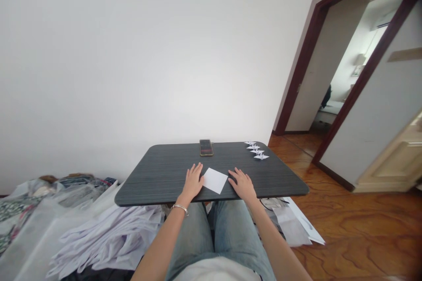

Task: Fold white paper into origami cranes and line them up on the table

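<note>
A square white sheet of paper (215, 180) lies flat on the dark wood-grain table (165, 171), near its front edge. My left hand (193, 180) rests flat on the table with fingers stretched out, touching the sheet's left edge. My right hand (242, 182) lies flat just right of the sheet, fingers apart, holding nothing. A silver bracelet sits on my left wrist.
A phone (206, 147) stands at the table's far edge. Several small folded white paper cranes (256, 150) line the far right corner. White sheets and fabric (99, 237) are heaped on the floor at left. More paper (293, 224) lies under the table's right side. An open doorway (343, 83) is at right.
</note>
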`<state>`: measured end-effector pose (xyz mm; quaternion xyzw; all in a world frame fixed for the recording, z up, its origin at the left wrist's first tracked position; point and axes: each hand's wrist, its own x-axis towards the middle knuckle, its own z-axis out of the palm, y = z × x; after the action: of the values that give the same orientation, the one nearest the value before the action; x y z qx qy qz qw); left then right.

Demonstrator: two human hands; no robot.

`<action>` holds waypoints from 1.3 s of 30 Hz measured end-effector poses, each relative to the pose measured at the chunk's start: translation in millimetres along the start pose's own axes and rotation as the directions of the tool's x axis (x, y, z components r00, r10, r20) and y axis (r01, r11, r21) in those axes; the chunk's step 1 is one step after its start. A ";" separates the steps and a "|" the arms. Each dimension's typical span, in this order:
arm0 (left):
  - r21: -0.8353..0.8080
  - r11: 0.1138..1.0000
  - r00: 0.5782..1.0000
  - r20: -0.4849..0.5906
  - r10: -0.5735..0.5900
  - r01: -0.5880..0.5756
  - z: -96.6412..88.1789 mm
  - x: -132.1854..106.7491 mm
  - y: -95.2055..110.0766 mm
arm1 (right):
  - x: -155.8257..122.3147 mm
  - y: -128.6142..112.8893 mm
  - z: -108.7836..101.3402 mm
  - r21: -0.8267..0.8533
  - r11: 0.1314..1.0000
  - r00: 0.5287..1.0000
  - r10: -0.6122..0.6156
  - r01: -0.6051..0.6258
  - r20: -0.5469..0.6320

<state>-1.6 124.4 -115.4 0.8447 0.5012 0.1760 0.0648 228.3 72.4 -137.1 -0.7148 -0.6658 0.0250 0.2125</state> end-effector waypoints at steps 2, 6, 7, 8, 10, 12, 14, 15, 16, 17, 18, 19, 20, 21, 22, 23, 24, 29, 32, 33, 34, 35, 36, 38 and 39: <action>0.008 0.998 0.998 0.007 -0.059 0.059 1.8 -4.6 -5.8 | -2.0 0.0 -3.1 0.026 0.998 0.999 -0.054 0.054 0.006; 0.020 1.000 0.998 0.062 0.000 -0.002 3.1 -11.3 -8.5 | -5.3 0.4 -8.5 0.102 0.970 0.973 -0.226 0.220 0.050; 0.021 1.000 0.997 0.077 0.021 -0.023 2.8 -12.1 -7.7 | -5.8 0.5 -9.3 0.117 0.963 0.966 -0.252 0.244 0.060; 0.022 0.999 0.995 0.091 0.037 -0.040 2.3 -12.7 -6.8 | -6.2 0.6 -9.7 0.128 0.957 0.961 -0.268 0.259 0.065; 0.023 0.998 0.992 0.111 0.061 -0.064 1.0 -13.4 -5.0 | -7.5 0.7 -10.3 0.140 0.951 0.956 -0.287 0.277 0.059; 0.021 0.996 0.988 0.129 0.081 -0.085 -0.5 -14.1 -4.0 | -9.7 0.4 -10.8 0.151 0.942 0.952 -0.306 0.299 0.029; 0.017 0.993 0.982 0.153 0.110 -0.114 -2.1 -15.4 -3.7 | -12.9 -0.1 -11.4 0.162 0.931 0.944 -0.330 0.326 -0.001; 0.014 0.991 0.978 0.164 0.126 -0.131 -3.0 -16.4 -3.7 | -14.8 -0.3 -11.8 0.167 0.925 0.939 -0.344 0.341 -0.011; 0.009 0.989 0.974 0.173 0.144 -0.148 -4.0 -17.6 -3.7 | -16.6 -0.5 -12.3 0.171 0.920 0.935 -0.355 0.353 -0.020; 0.002 0.986 0.970 0.180 0.161 -0.164 -5.1 -19.0 -3.8 | -18.4 -0.6 -12.8 0.178 0.914 0.930 -0.367 0.366 -0.025; -0.007 0.984 0.967 0.185 0.175 -0.177 -6.3 -20.3 -3.9 | -20.2 -0.7 -13.5 0.185 0.907 0.925 -0.380 0.378 -0.027; -0.017 0.982 0.964 0.189 0.186 -0.187 -7.5 -21.7 -3.9 | -21.8 -0.6 -14.3 0.194 0.901 0.920 -0.390 0.388 -0.028; -0.028 0.980 0.960 0.197 0.198 -0.197 -8.7 -22.9 -4.0 | -23.1 -0.4 -15.3 0.206 0.894 0.915 -0.402 0.399 -0.027; -0.039 0.978 0.956 0.206 0.210 -0.206 -9.8 -23.8 -4.0 | -24.3 -0.2 -16.4 0.221 0.886 0.911 -0.412 0.408 -0.026; -0.050 0.976 0.952 0.215 0.219 -0.213 -10.8 -24.6 -4.0 | -25.3 0.0 -17.6 0.237 0.879 0.907 -0.420 0.415 -0.028; -0.061 0.974 0.948 0.224 0.225 -0.216 -11.6 -25.1 -3.9 | -26.1 0.2 -18.8 0.254 0.872 0.904 -0.425 0.419 -0.033; -0.071 0.974 0.947 0.228 0.226 -0.216 -12.0 -25.3 -3.8 | -26.7 0.2 -19.8 0.270 0.866 0.903 -0.427 0.421 -0.038; -0.100 0.979 0.960 0.198 0.196 -0.180 -12.3 -25.2 -1.9 | -27.5 -2.8 -21.7 0.312 0.862 0.915 -0.397 0.400 -0.075; -0.107 0.980 0.964 0.193 0.184 -0.166 -13.7 -25.1 0.2 | -27.1 -5.3 -20.0 0.323 0.874 0.932 -0.346 0.363 -0.112; -0.111 0.980 0.964 0.190 0.184 -0.165 -14.4 -25.1 0.9 | -26.8 -5.8 -19.1 0.328 0.879 0.938 -0.325 0.347 -0.123; -0.116 0.979 0.965 0.186 0.185 -0.165 -15.1 -25.1 1.3 | -26.4 -6.0 -18.0 0.332 0.882 0.943 -0.305 0.333 -0.134; -0.123 0.978 0.965 0.181 0.188 -0.167 -15.6 -25.2 1.5 | -26.0 -5.9 -16.7 0.337 0.884 0.946 -0.290 0.323 -0.144; -0.132 0.977 0.966 0.176 0.192 -0.170 -15.7 -25.2 1.4 | -25.5 -5.7 -15.3 0.341 0.885 0.948 -0.280 0.316 -0.152; -0.163 0.971 0.967 0.154 0.202 -0.176 -14.8 -25.4 0.2 | -24.7 -4.6 -12.5 0.346 0.886 0.949 -0.267 0.310 -0.166; -0.192 0.964 0.970 0.126 0.208 -0.182 -13.7 -25.5 -0.7 | -24.4 -4.0 -11.3 0.348 0.885 0.950 -0.262 0.308 -0.172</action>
<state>-18.2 101.7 -108.8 0.8913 0.3917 0.1639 0.1590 225.4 46.0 -131.5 -0.5562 -0.7328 0.0758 0.3845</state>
